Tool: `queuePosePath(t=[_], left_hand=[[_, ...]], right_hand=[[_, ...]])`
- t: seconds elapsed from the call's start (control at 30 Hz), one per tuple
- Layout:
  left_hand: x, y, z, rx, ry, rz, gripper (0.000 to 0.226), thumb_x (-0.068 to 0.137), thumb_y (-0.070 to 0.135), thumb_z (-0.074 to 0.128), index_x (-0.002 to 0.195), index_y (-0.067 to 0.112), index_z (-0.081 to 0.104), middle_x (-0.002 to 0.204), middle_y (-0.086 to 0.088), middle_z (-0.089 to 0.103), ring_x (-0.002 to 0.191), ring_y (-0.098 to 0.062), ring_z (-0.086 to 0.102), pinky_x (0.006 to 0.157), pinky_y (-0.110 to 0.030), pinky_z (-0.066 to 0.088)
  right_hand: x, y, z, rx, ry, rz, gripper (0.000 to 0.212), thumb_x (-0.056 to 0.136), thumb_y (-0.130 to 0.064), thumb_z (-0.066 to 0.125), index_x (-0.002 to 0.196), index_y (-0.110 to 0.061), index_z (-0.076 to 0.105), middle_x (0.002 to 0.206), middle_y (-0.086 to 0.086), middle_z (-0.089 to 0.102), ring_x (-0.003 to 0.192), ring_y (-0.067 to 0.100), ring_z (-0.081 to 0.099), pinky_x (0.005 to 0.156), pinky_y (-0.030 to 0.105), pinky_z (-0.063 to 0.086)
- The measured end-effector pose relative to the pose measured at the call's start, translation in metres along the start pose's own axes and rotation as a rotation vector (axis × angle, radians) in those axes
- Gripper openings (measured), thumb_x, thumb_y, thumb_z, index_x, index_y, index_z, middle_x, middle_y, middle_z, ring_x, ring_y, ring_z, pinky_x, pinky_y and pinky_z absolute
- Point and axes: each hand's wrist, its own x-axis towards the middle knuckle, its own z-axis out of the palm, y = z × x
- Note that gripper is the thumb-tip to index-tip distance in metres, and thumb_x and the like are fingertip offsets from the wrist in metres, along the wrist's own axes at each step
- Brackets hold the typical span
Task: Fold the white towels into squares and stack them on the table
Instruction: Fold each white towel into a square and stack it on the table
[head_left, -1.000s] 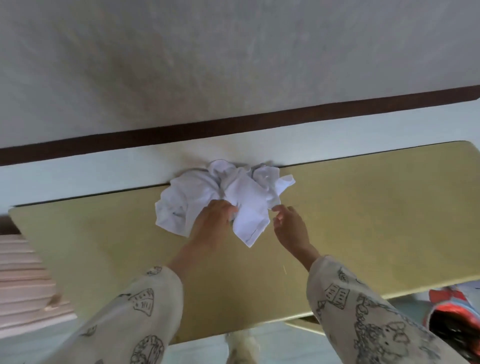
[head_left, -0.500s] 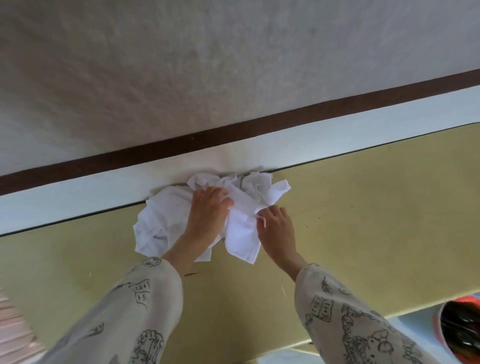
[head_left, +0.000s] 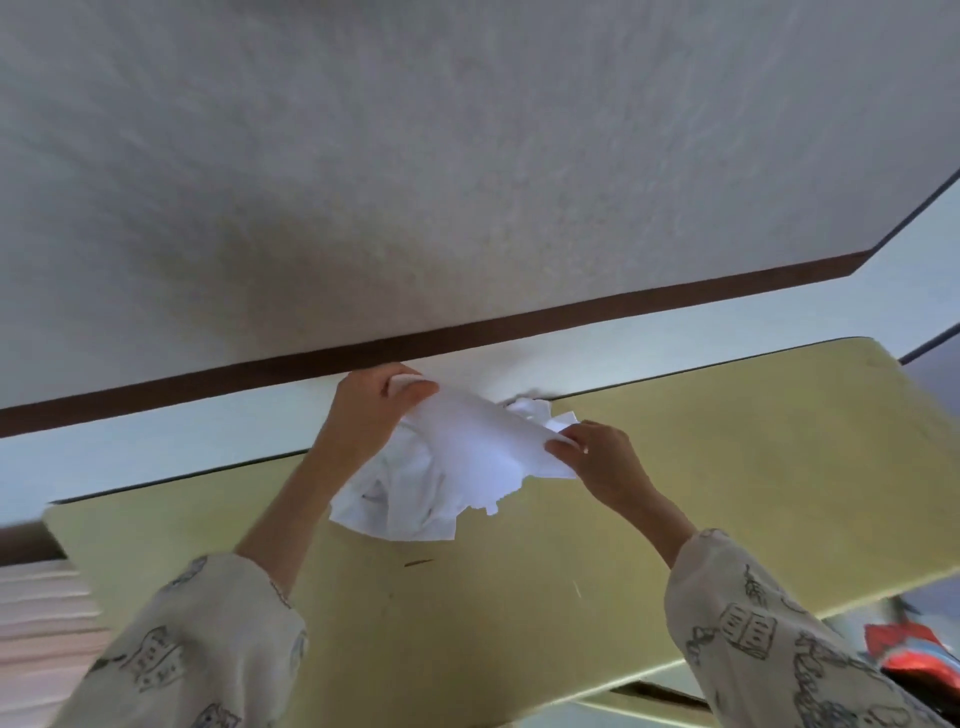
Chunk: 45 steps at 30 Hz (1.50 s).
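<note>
A white towel (head_left: 478, 441) is stretched in the air between my two hands, above the far edge of the yellow-green table (head_left: 727, 467). My left hand (head_left: 374, 410) pinches one corner, raised up near the wall. My right hand (head_left: 597, 457) pinches the opposite corner, lower and to the right. Under the lifted towel lies a crumpled heap of white towels (head_left: 400, 504) on the table, with a bit more white cloth (head_left: 530, 410) bunched at the table's far edge.
The table stands against a pale wall with a dark brown strip (head_left: 519, 322). A pale slatted surface (head_left: 41, 623) lies at the lower left. A red object (head_left: 914, 654) sits below the table's right front edge.
Both hands were pressed on the crumpled heap; now they have each gripped a corner of one towel and lifted it, pulling it apart, the left hand rising toward the wall.
</note>
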Motion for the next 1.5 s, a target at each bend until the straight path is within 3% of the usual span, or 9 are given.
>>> queuePosePath(t=[0.2,0.4,0.57,0.73,0.83,0.93,1.1,1.23,1.5], left_hand=[[-0.062,-0.020,-0.065,-0.013,0.042,0.053,0.015,0.090,0.012,0.055,0.094,0.011,0.069,0.087,0.002,0.065,0.083,-0.017,0.060,0.077,-0.023,0.046],[-0.125,-0.053,-0.107,-0.056,0.096,-0.026,0.014,0.084,0.017,0.065,0.073,0.026,0.062,0.073,0.009,0.063,0.065,-0.002,0.056,0.059,-0.008,0.040],[-0.164,-0.084,-0.124,-0.057,0.066,-0.098,0.010,0.089,0.014,0.057,0.090,0.012,0.067,0.079,-0.001,0.065,0.077,-0.017,0.059,0.072,-0.019,0.044],[-0.187,-0.096,-0.133,-0.130,0.056,-0.129,0.011,0.089,0.007,0.056,0.086,0.009,0.067,0.077,-0.006,0.063,0.074,-0.018,0.056,0.074,-0.028,0.045],[-0.208,-0.117,-0.126,-0.204,0.045,-0.197,0.018,0.084,0.013,0.064,0.069,0.022,0.066,0.074,-0.010,0.061,0.073,-0.017,0.053,0.074,-0.034,0.044],[-0.236,-0.141,-0.106,-0.258,-0.005,-0.321,0.017,0.067,0.042,0.068,0.061,0.026,0.068,0.072,-0.012,0.059,0.073,-0.017,0.053,0.079,-0.046,0.050],[-0.266,-0.179,-0.066,-0.310,-0.159,-0.496,0.016,0.086,0.006,0.061,0.070,0.006,0.064,0.072,-0.012,0.056,0.074,-0.021,0.054,0.085,-0.053,0.049],[-0.271,-0.195,-0.044,-0.345,-0.195,-0.607,0.019,0.093,0.012,0.053,0.084,0.002,0.066,0.079,-0.011,0.063,0.079,-0.024,0.062,0.083,-0.037,0.053],[-0.253,-0.234,-0.007,-0.207,-0.046,-0.666,0.019,0.089,0.015,0.058,0.072,0.010,0.064,0.068,-0.007,0.058,0.069,-0.021,0.054,0.077,-0.044,0.052]], right_hand=[[-0.063,-0.037,0.000,0.287,0.123,-0.009,0.019,0.088,-0.017,0.062,0.079,-0.002,0.070,0.057,-0.001,0.051,0.048,0.001,0.042,0.049,0.014,0.031],[-0.107,-0.070,0.027,0.429,0.183,-0.025,0.034,0.089,-0.017,0.060,0.057,-0.028,0.059,0.050,-0.014,0.053,0.056,0.008,0.044,0.056,0.021,0.034],[-0.138,-0.080,0.056,0.453,0.159,-0.032,0.016,0.091,-0.014,0.057,0.082,-0.022,0.068,0.072,-0.008,0.064,0.072,0.014,0.056,0.076,0.032,0.047],[-0.152,-0.090,0.064,0.441,0.161,-0.049,0.013,0.090,-0.014,0.059,0.086,-0.014,0.072,0.069,-0.012,0.063,0.064,-0.001,0.054,0.064,0.017,0.041],[-0.161,-0.082,0.073,0.435,0.135,0.004,0.016,0.087,-0.014,0.061,0.080,-0.003,0.070,0.064,0.000,0.060,0.063,0.010,0.049,0.063,0.027,0.038],[-0.175,-0.060,0.090,0.431,0.052,0.081,0.009,0.085,-0.012,0.063,0.081,-0.011,0.070,0.071,0.003,0.065,0.071,0.016,0.056,0.072,0.033,0.046],[-0.193,-0.019,0.122,0.322,-0.082,0.203,0.008,0.085,-0.010,0.064,0.080,-0.012,0.070,0.067,0.000,0.062,0.069,0.015,0.052,0.066,0.027,0.040],[-0.192,-0.001,0.144,0.296,-0.117,0.289,0.009,0.085,-0.014,0.064,0.078,-0.012,0.068,0.068,0.001,0.061,0.071,0.016,0.052,0.066,0.026,0.038],[-0.156,0.022,0.188,0.285,-0.087,0.375,0.016,0.087,-0.016,0.061,0.090,-0.001,0.067,0.078,0.008,0.063,0.074,0.021,0.054,0.069,0.028,0.040]])
